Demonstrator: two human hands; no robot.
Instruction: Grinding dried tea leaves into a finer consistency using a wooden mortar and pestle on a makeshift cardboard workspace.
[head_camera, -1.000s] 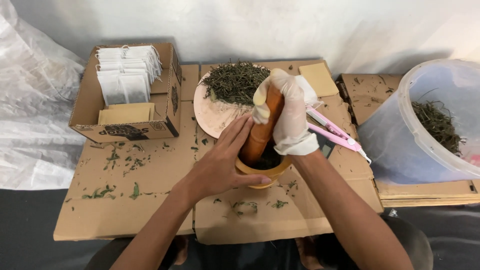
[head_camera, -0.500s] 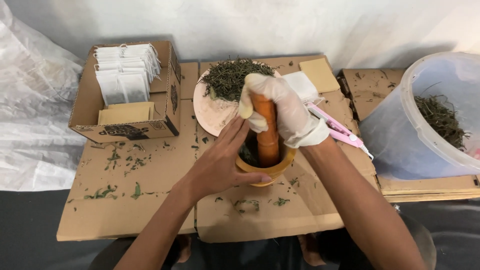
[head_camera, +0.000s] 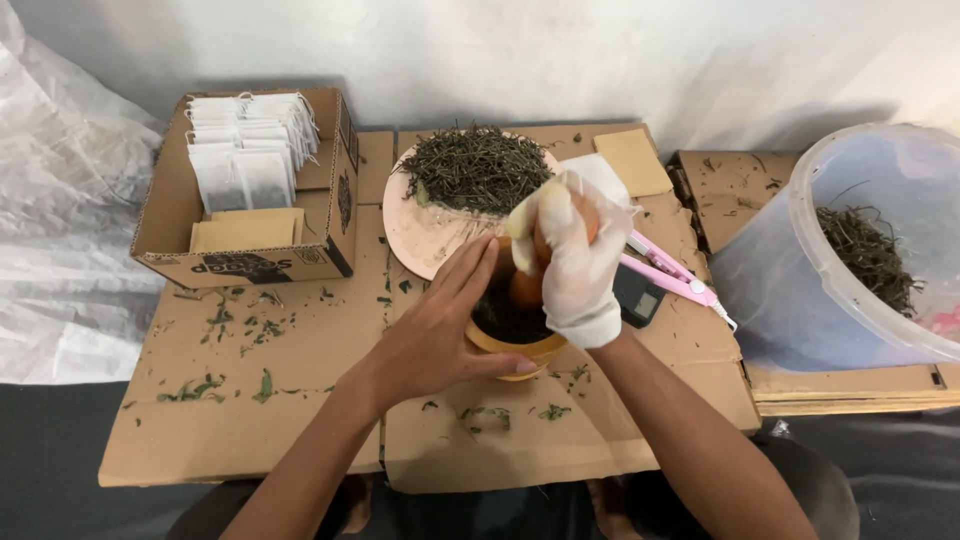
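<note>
- At nine o'clock, a crumpled sheet of clear plastic (head_camera: 60, 230) lies beside the flat brown cardboard sheets (head_camera: 250, 420), which are strewn with green leaf bits.
- At ten o'clock stands an open brown cardboard box (head_camera: 245, 190) holding white paper sachets (head_camera: 250, 145) in rows.
- The bare left hand (head_camera: 440, 335) cups the near side of the small round orange mortar (head_camera: 520, 345), fingers spread flat against its rim.
- At twelve o'clock, a round pale pink plate (head_camera: 420, 235) carries a heap of dried green herb (head_camera: 478, 168).
- The right hand (head_camera: 570, 265), in a thin white glove, is wrapped tight around an orange wooden pestle (head_camera: 525, 285); its tip seems to sit in the dark herb inside the mortar, though the glove hides most of it.
- Just right lie a pink handheld tool (head_camera: 675, 280) and a small black device (head_camera: 640, 297).
- At three o'clock, a large translucent plastic bucket (head_camera: 790, 290) holds more herb.
</note>
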